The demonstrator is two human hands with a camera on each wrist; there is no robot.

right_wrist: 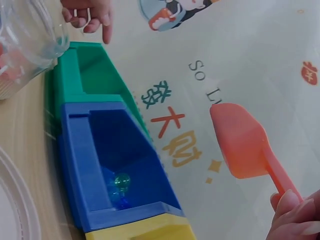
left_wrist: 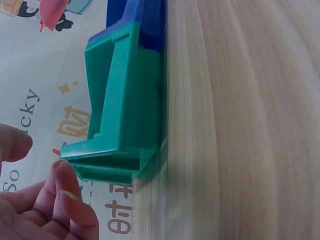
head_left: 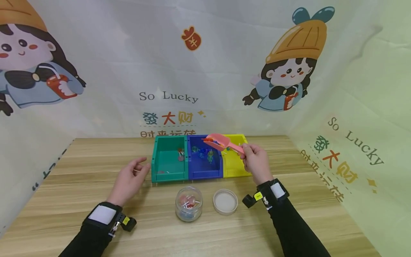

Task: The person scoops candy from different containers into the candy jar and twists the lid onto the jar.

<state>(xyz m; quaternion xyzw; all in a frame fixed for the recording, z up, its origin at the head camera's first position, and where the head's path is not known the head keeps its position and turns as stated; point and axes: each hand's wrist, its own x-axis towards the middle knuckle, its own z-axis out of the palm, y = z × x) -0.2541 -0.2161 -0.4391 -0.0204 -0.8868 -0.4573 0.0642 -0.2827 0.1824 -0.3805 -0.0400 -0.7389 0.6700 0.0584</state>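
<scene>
My right hand (head_left: 257,162) grips the handle of a pink scoop (head_left: 218,140), raised over the blue bin (head_left: 205,174) and the yellow bin (head_left: 236,168). Small red, orange and blue pieces show in the scoop's bowl. Blue and greenish clear pieces lie in the blue bin. A few lollipops (head_left: 181,154) rest at the right side of the green bin (head_left: 168,157). Beside that bin's left end is my left hand (head_left: 130,180), its fingers loosely bent and holding nothing. In the left wrist view its fingertips are right at the green bin's corner.
Nearer to me stands a clear jar (head_left: 177,206) with lollipops and bluish pieces inside. A round white lid (head_left: 225,202) lies to its right on the wooden table (head_left: 144,235). Printed cloth (head_left: 224,71) hangs behind the joined bins and along both sides.
</scene>
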